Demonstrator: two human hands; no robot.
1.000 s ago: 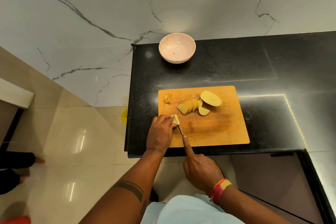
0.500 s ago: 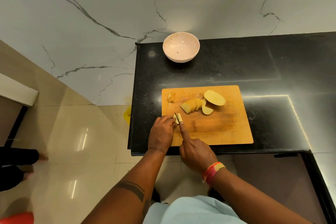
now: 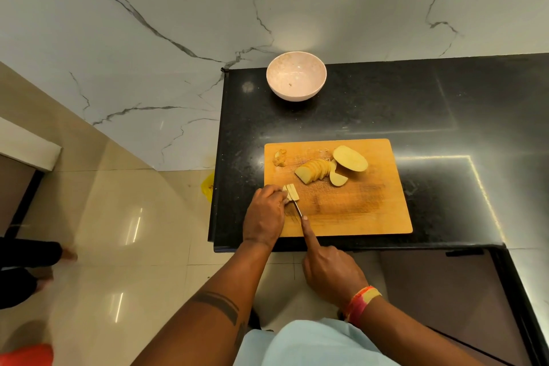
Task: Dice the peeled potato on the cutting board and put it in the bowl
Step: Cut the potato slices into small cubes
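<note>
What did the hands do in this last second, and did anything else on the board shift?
The right hand worked the knife forward, then drew it back through the potato piece that the left hand keeps pinning. The fanned slices, potato half and bowl stayed put.

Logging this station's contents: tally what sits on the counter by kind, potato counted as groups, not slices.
Bowl: 1
Cutting board: 1
Knife: 1
Potato groups: 5, namely potato half, fanned slices, loose slice, small scrap pile, strips being cut
Total: 8
</note>
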